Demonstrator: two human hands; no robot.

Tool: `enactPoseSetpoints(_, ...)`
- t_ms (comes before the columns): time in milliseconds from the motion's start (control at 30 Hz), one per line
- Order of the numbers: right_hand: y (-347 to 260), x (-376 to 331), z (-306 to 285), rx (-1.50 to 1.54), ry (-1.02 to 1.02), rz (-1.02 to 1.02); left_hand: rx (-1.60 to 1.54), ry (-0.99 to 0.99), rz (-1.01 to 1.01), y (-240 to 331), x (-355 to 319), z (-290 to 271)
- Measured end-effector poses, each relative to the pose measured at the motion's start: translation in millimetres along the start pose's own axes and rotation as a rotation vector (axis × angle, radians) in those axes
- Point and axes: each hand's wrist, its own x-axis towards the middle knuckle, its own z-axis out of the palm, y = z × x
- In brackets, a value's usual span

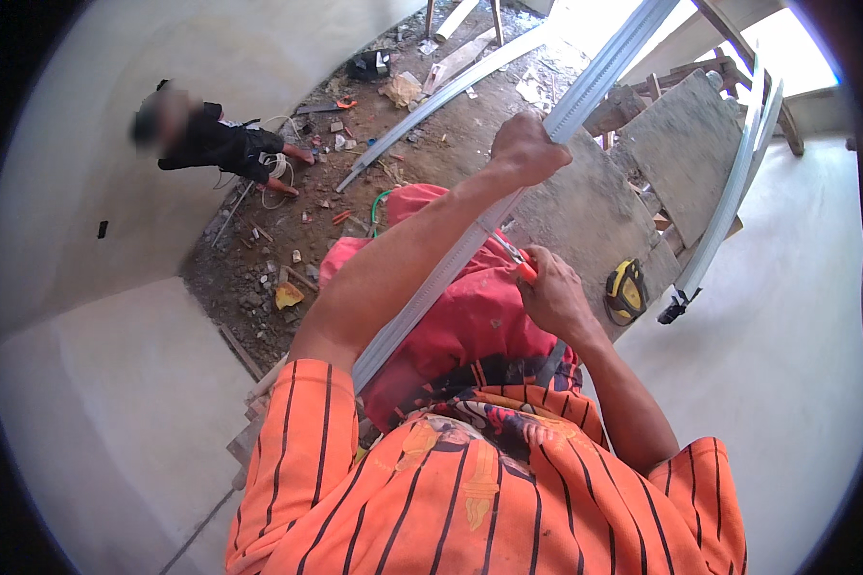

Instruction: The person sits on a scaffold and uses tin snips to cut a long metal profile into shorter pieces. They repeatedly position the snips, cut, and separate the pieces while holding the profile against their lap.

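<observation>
A long galvanised metal channel with a ribbed face slants across my lap, from under my left arm up to the far right. My left hand is closed round it partway along. In my right hand are red-handled tin snips, held by the handles. Their silver jaws point up and left against the channel's near edge; whether they bite into it I cannot tell. Red cloth over my legs lies beneath the channel.
Right of my right hand, a yellow-black tape measure rests on a worn board. Another metal channel curves along the right. One more channel lies on the rubble-strewn floor. A person in black is by the left wall.
</observation>
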Motion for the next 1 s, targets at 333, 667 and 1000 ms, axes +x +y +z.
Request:
enactPoseSetpoints(333, 17, -15, -11, -0.017, -0.085, 0.130, 0.010, -0.006, 0.048, 18, -12, 28)
enactPoseSetpoints(667, 43, -12, -4, 0.072, -0.121, 0.137, 0.070, -0.007, 0.024, 28, -17, 42)
enactPoseSetpoints(1000, 26, -14, -9, -0.106, -0.138, 0.100, 0.083, 0.084, -0.041, 22, -18, 44)
